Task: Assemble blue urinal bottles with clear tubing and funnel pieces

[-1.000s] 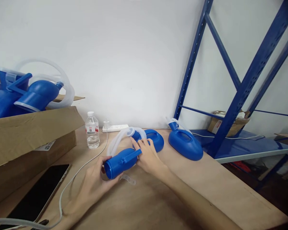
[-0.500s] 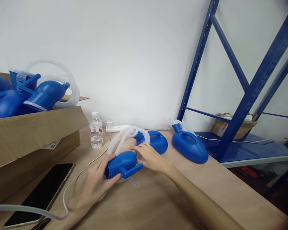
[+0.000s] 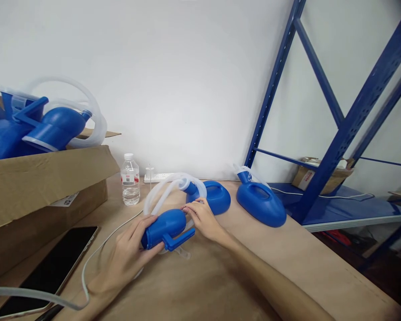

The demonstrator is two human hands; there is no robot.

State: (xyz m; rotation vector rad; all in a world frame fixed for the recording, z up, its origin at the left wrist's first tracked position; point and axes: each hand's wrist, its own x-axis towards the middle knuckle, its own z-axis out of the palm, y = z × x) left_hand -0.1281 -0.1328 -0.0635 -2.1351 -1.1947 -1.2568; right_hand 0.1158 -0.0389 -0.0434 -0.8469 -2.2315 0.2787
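Observation:
My left hand [image 3: 132, 243] is closed around the wide end of a blue plastic urinal cup [image 3: 169, 224], which lies tilted on its side just above the table. A flat blue handle [image 3: 180, 239] sticks out from the cup towards me. At the cup's narrow end, the fingers of my right hand [image 3: 203, 218] are pinched together; they hide what is between them. A translucent hose [image 3: 160, 196] loops behind the cup. Below it rests a clear plastic strap [image 3: 183, 253]. Just beyond my right hand stands a blue urinal bottle [image 3: 217, 196] with a handle opening.
Another blue urinal bottle [image 3: 260, 203] stands to the right. On the left are a cardboard box [image 3: 50, 178] piled with blue cups and hoses, a phone [image 3: 50, 267], a white cable [image 3: 85, 276] and a water bottle [image 3: 130, 183]. A blue metal rack [image 3: 334, 147] borders the table's right.
The whole view has shifted slightly, so things appear a little further left. My left hand still holds the cup; my right fingers have drawn closer together at its narrow end.

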